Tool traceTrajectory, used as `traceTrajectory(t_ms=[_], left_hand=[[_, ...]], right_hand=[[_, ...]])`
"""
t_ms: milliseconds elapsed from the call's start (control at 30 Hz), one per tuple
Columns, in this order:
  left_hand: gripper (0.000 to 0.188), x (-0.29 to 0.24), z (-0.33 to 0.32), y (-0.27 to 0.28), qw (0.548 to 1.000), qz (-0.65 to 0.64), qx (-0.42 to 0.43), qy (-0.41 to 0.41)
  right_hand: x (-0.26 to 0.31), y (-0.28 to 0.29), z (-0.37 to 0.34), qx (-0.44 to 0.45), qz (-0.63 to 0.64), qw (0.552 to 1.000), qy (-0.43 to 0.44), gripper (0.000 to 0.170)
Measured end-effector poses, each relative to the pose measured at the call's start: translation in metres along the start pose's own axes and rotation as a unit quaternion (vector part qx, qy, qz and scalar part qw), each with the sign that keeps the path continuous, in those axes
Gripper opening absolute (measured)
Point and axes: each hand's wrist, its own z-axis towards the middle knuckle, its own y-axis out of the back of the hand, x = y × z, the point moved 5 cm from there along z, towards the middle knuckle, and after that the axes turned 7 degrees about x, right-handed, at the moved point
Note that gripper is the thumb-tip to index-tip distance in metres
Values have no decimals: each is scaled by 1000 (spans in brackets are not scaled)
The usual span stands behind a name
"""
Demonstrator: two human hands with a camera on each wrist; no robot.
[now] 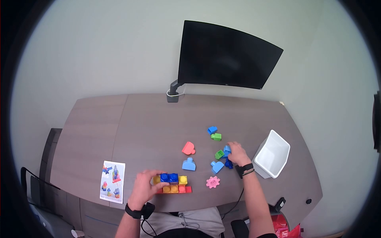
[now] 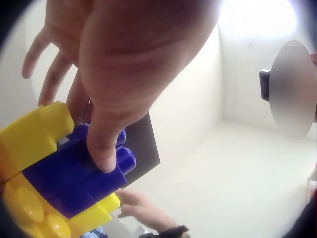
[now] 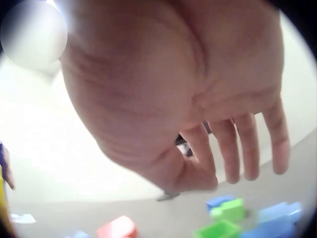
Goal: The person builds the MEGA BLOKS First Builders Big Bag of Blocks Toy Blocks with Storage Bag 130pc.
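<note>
My left hand (image 1: pixel 142 187) pinches a dark blue block (image 1: pixel 173 179) at the left end of a built stack, thumb on its near side. In the left wrist view the thumb (image 2: pixel 103 148) presses on the blue face. Yellow blocks (image 1: pixel 182 181) flank the blue one, with orange blocks (image 1: pixel 170 189) and a red base piece (image 1: pixel 189 189) in front. My right hand (image 1: pixel 239 154) hovers beside light blue blocks (image 1: pixel 226 150) and a dark blue piece (image 1: pixel 229 163), its fingers loosely extended; in the right wrist view nothing is in its grasp.
Loose pieces lie around: green blocks (image 1: pixel 219 154), a coral block (image 1: pixel 189 148), light blue blocks (image 1: pixel 189 164) and a pink gear-shaped piece (image 1: pixel 213 182). A white bin (image 1: pixel 263 154) stands at right, a picture sheet (image 1: pixel 112 182) lies at left. A monitor (image 1: pixel 228 55) hangs behind.
</note>
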Motion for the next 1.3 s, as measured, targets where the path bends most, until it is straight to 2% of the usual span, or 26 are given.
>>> traceTrajectory(t_ms=[67,167,367,567,667,800,900,967,1067,1167,1267,1300], left_hand=[[43,3,0,-3,1000,-16,1,-2],[42,7,-1,-6,999,-50,-11,-4],[41,6,0,-5,999,-32,8,17],[42,5,-1,-5,999,-53,8,4],[41,1,0,-3,999,-40,5,-20],[40,-9,0,2,999,28,9,-26],[38,-11,1,2,999,22,6,-28],[44,-9,-1,2,999,16,13,-29],[53,-8,-5,-1,999,1,2,-34],[62,0,-13,-12,998,-53,-28,-28],[61,2,-28,-3,992,-70,-93,-42],[58,0,-33,3,989,-67,-116,-55]], right_hand=[[-27,-15,9,58,-15,998,5,68],[-34,-26,15,41,51,996,66,78],[-32,-40,26,30,68,995,69,84],[-15,-27,21,27,18,998,59,80],[0,-11,9,47,39,998,3,79],[-22,-24,17,77,53,995,-39,86],[-32,-28,12,60,41,996,-45,92],[-34,-31,4,40,43,998,-31,94],[-31,-22,-7,37,58,996,-48,83],[-19,-2,-24,8,32,990,-134,61],[3,12,-41,-137,49,989,-19,44],[16,14,-47,-149,78,985,25,46]])
